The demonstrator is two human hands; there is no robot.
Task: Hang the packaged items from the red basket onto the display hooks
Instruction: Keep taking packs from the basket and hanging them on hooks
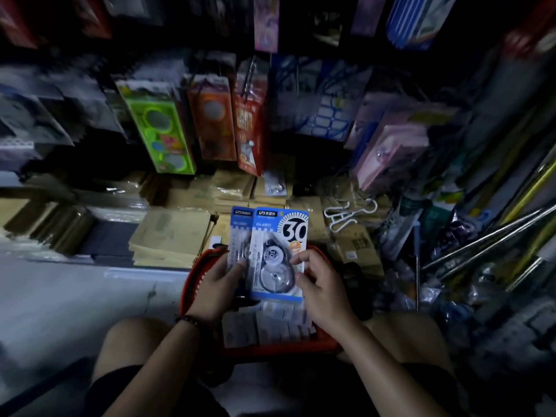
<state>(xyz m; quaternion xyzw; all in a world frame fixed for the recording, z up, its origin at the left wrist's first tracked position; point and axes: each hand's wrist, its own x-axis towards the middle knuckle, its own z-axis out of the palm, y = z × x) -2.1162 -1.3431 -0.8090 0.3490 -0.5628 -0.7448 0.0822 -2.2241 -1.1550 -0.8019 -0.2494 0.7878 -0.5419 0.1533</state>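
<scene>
just 2 pkgs (278,236) in l hand (218,285)

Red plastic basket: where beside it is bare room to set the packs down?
Only the pale grey floor left of the red plastic basket, below the stacked brown envelopes. Its right side is crowded with metal rods.

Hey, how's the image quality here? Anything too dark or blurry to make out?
Head view: dim overall, corners almost black. Head view: the hanging green pack and its neighbours are motion-smeared, unreadable. Head view: the blue packs held by the left hand and right hand are sharpest, the big 30 legible. Head view: wide-angle lens bows the edges.
</scene>
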